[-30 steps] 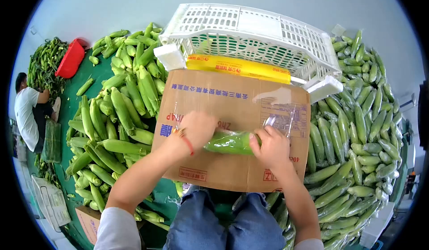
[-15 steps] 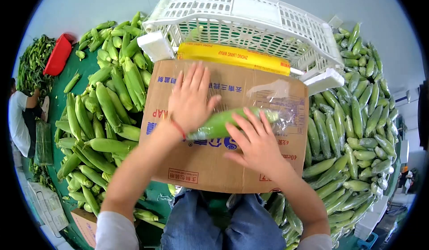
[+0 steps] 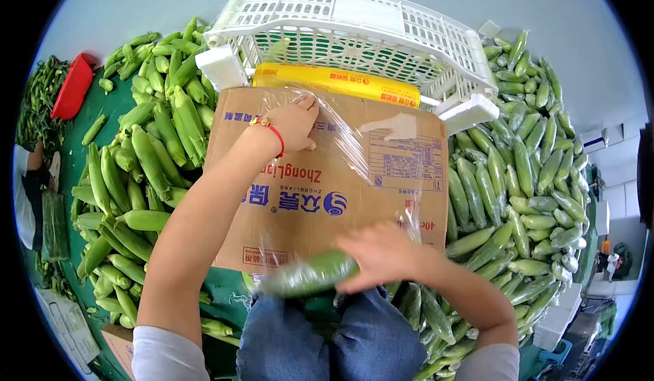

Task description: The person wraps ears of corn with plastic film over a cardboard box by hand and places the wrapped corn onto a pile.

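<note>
My left hand [image 3: 291, 123] rests near the top edge of a cardboard box [image 3: 327, 224], its fingers closed at clear plastic film [image 3: 344, 139] that stretches over the box top. What exactly the fingers pinch is too small to tell. Lower down, my right hand [image 3: 381, 253] holds a green corn cob [image 3: 313, 274] in clear film by its right end, over the box's near edge and my knees. Both hand and cob are motion-blurred. Behind the box lies a yellow wrap roll [image 3: 334, 82].
A white crate [image 3: 368, 40] stands behind the roll. Unwrapped corn [image 3: 153, 156] is heaped at left, wrapped corn [image 3: 531, 170] at right. At far left are a red basin [image 3: 73, 86], leafy corn and part of another person [image 3: 26, 197].
My right hand has brought the wrapped cob from the box's middle down to its near edge. My left hand has moved up to the film near the roll, its fingers now closed.
</note>
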`<control>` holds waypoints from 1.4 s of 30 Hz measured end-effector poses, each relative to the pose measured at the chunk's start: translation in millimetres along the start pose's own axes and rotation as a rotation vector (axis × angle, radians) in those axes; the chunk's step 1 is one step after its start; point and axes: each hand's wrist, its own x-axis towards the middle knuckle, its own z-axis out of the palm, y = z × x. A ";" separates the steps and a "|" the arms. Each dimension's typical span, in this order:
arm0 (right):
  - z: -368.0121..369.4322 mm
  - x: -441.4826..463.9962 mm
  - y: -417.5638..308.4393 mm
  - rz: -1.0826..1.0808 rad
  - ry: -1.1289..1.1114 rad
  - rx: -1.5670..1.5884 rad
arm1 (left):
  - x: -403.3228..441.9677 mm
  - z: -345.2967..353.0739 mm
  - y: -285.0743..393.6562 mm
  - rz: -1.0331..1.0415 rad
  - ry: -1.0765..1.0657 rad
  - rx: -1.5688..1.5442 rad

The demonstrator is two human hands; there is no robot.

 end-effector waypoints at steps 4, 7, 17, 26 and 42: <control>27.9 -48.8 3.3 0.226 0.097 0.629 | -39.6 5.1 17.7 0.106 0.611 -0.498; 28.5 -43.1 11.7 0.592 0.234 1.643 | -89.3 11.9 82.0 0.388 0.611 -0.553; 64.5 19.3 -7.9 -0.460 -0.328 2.568 | -68.9 27.3 105.9 -0.101 0.504 -2.298; 22.5 -80.7 3.7 0.139 0.926 0.481 | -156.2 74.5 72.1 -0.327 0.678 -1.575; 43.7 -32.5 24.4 0.126 1.638 1.932 | -88.5 20.0 177.0 0.175 -0.010 -0.896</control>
